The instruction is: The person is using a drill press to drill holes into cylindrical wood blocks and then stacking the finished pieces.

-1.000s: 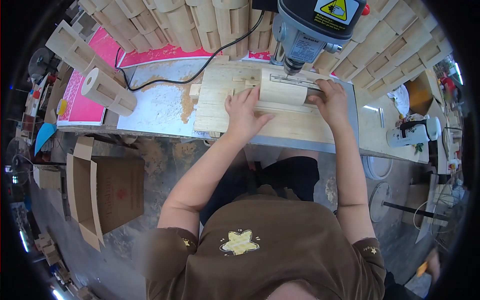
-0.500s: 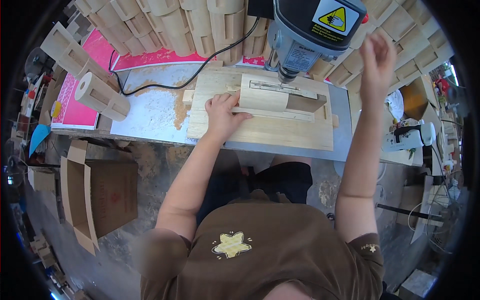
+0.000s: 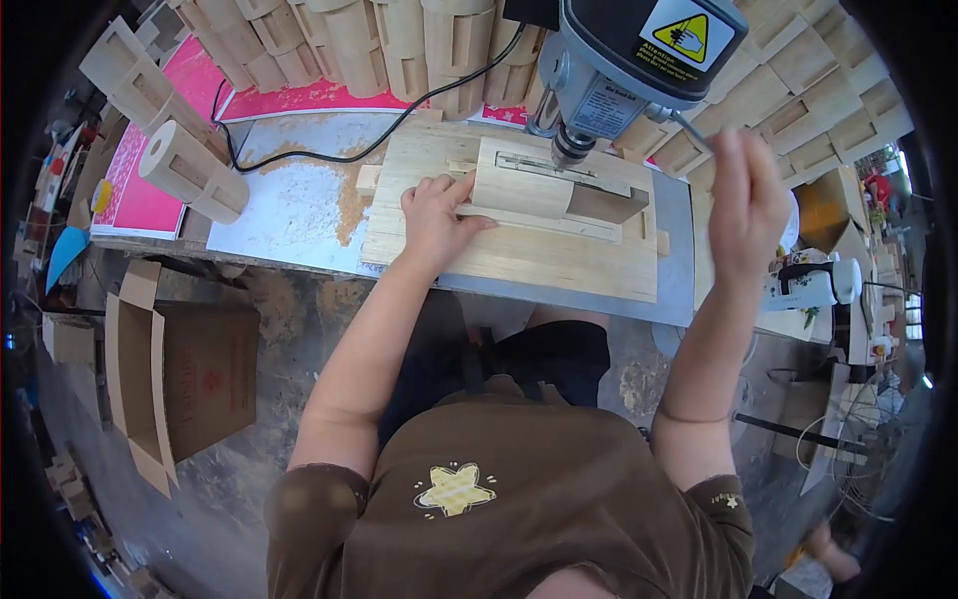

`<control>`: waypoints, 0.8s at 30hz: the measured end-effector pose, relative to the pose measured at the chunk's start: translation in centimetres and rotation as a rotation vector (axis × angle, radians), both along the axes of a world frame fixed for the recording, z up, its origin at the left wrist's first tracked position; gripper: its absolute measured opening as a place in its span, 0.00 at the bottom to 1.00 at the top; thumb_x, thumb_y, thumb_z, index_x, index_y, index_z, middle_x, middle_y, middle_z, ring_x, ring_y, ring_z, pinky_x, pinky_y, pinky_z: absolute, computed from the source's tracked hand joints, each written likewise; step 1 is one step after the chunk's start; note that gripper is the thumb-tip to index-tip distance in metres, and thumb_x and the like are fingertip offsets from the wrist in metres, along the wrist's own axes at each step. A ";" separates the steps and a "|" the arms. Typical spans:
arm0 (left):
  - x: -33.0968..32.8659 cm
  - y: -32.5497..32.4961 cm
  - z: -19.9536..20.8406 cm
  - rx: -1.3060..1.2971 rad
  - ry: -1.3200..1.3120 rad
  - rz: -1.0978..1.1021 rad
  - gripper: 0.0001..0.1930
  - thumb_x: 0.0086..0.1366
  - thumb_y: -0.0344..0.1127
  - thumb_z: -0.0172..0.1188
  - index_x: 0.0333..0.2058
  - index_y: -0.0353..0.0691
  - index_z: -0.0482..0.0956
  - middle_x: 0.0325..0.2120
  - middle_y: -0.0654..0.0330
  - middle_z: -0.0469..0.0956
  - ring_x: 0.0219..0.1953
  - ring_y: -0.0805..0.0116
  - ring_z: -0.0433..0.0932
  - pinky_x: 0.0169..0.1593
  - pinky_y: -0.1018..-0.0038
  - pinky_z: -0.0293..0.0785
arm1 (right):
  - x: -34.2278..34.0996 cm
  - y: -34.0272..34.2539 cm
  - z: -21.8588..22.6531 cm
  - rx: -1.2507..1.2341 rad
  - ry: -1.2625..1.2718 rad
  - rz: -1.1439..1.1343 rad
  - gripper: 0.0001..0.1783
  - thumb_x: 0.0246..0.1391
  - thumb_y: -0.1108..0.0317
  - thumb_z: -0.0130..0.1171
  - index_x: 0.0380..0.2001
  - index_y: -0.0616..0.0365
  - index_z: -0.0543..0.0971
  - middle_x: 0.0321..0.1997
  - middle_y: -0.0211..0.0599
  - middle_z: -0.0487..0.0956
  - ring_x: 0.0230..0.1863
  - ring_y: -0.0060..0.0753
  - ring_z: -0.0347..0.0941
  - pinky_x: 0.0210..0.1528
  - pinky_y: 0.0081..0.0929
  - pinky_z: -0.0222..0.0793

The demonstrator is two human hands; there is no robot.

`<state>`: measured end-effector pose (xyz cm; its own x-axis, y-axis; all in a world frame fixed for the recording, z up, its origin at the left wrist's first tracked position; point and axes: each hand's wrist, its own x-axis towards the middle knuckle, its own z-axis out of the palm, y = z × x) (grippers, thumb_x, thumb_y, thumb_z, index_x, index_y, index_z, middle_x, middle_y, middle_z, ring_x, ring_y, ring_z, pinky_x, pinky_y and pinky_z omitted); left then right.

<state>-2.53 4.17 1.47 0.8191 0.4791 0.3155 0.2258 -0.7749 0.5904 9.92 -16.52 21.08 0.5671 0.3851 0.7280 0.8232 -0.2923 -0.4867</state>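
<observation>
- Nearest to me is a brown short-sleeved shirt (image 3: pixel 539 469) with a pale yellow star (image 3: pixel 456 489) on the chest; one sleeve (image 3: pixel 714 499) carries a smaller star and light lettering.
- I see the left hand (image 3: pixel 439 220) with its thumb spread away from the fingers, index finger against the left end of a pale wooden cylinder (image 3: pixel 524 195) with a long slot along its top.
- That cylinder lies on its side on a flat pale wooden board (image 3: pixel 509 260); a brown flat-sided block (image 3: pixel 611 205) sticks out of its right end.
- I have the right hand (image 3: pixel 746 205), slightly blurred, curled round the outer end of a thin grey metal lever (image 3: pixel 689 128).
- The lever joins a grey-blue drill press (image 3: pixel 589 60). I make out a yellow triangular warning label (image 3: pixel 687 35) with a hand symbol and printed lines, and a small grey plate (image 3: pixel 611 103) in fine print.
- Left, on the floor, an open brown cardboard box (image 3: pixel 215 384) bears faded lettering and a red emblem.
- Behind the press I see stacked pale wooden cylinders (image 3: pixel 454 55).
</observation>
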 end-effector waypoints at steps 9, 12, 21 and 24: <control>0.3 -0.4 0.1 0.051 -0.079 0.025 0.24 0.37 0.43 0.72 0.38 0.49 0.80 0.26 0.66 0.71 0.36 0.64 0.69 0.45 0.65 0.56 | 0.0 0.2 -11.4 0.160 -0.015 0.087 0.03 0.53 0.76 0.54 0.30 0.63 0.77 0.24 0.37 0.74 0.22 0.25 0.67 0.24 0.20 0.62; 0.4 -0.4 0.3 0.044 -0.090 0.019 0.24 0.37 0.43 0.72 0.38 0.50 0.80 0.26 0.66 0.71 0.36 0.64 0.69 0.45 0.65 0.56 | 0.6 0.7 -12.3 0.190 -0.038 0.093 0.03 0.51 0.77 0.55 0.30 0.63 0.77 0.26 0.37 0.75 0.24 0.27 0.68 0.25 0.21 0.63; 0.4 -0.7 0.1 0.022 -0.070 0.034 0.24 0.37 0.42 0.72 0.37 0.50 0.80 0.27 0.67 0.71 0.38 0.64 0.68 0.46 0.65 0.53 | 2.4 0.7 -1.2 0.186 -0.231 0.075 0.10 0.52 0.72 0.56 0.19 0.62 0.71 0.14 0.33 0.65 0.15 0.25 0.57 0.19 0.22 0.55; 1.7 -2.1 0.2 0.075 -0.101 0.003 0.26 0.38 0.43 0.72 0.40 0.50 0.78 0.27 0.67 0.71 0.38 0.64 0.68 0.48 0.63 0.53 | 7.4 3.3 4.2 -0.023 -0.065 -0.189 0.13 0.58 0.63 0.50 0.30 0.64 0.75 0.18 0.29 0.67 0.24 0.17 0.62 0.28 0.18 0.58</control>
<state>-0.87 2.08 1.69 0.7800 0.4535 0.4312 0.1704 -0.8169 0.5510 17.29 -13.22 25.28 0.5826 0.2931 0.7581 0.7824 -0.4547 -0.4255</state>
